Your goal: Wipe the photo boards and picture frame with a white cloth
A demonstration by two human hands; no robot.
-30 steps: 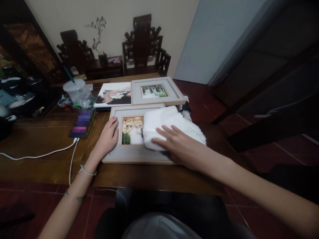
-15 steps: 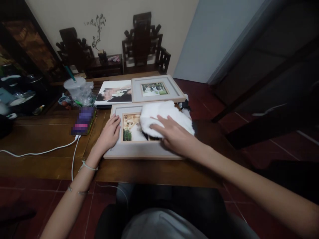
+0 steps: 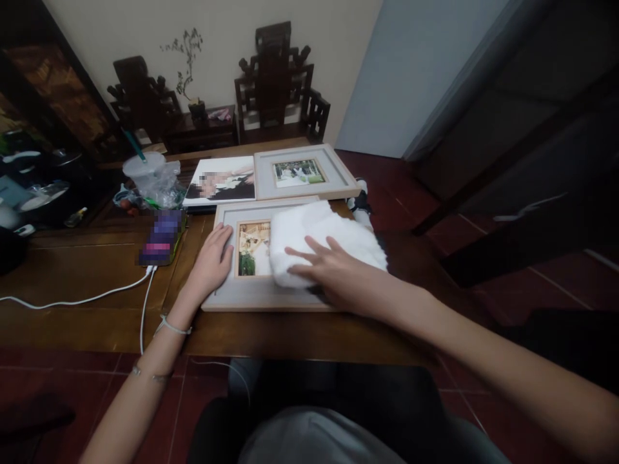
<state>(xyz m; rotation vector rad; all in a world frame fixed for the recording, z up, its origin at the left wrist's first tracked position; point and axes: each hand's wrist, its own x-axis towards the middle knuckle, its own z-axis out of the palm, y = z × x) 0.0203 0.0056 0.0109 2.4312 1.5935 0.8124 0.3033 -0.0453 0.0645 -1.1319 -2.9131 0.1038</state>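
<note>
A light wooden picture frame (image 3: 220,299) with a pale mat and a small photo (image 3: 248,251) lies flat on the table before me. My left hand (image 3: 213,260) rests on its left side, fingers stretched out over the edge. On the frame's right half lies a fluffy white cloth (image 3: 309,225), which hides much of the photo. My right hand (image 3: 338,274) presses on this cloth from above with its fingers spread; the thumb is hard to make out.
Behind lie a second framed photo (image 3: 345,187) and a white-edged photo panel (image 3: 232,177). Left of these stand a plastic cup (image 3: 144,169) with a green straw and crumpled clear plastic (image 3: 167,187). A phone (image 3: 162,238) charges on a white cable (image 3: 91,303). Carved chairs (image 3: 273,77) stand behind.
My right hand and the white cloth have slid a little toward me over the frame, covering the photo's lower right part. My left hand has stayed in place.
</note>
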